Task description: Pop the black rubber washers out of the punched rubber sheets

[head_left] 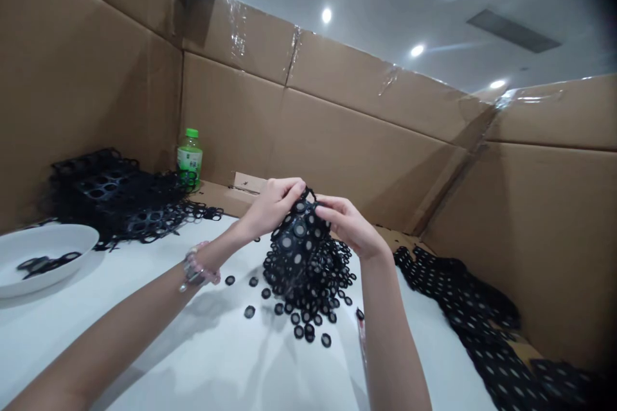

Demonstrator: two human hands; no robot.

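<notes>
My left hand (pixel 276 202) pinched the dotted black sheet (pixel 299 230) near its top, right hand (pixel 354 228) pinching its side edge, likely to keep it steady. Sheet hung over loose discs (pixel 335 273) on white table (pixel 212 353); bowl (pixel 45 241) well apart, left.

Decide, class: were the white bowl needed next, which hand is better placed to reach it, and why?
Probably the left hand: the white bowl stands on that side, and the right hand would cross the left arm. Both hold the black dotted sheet, so the right might keep it.
</notes>
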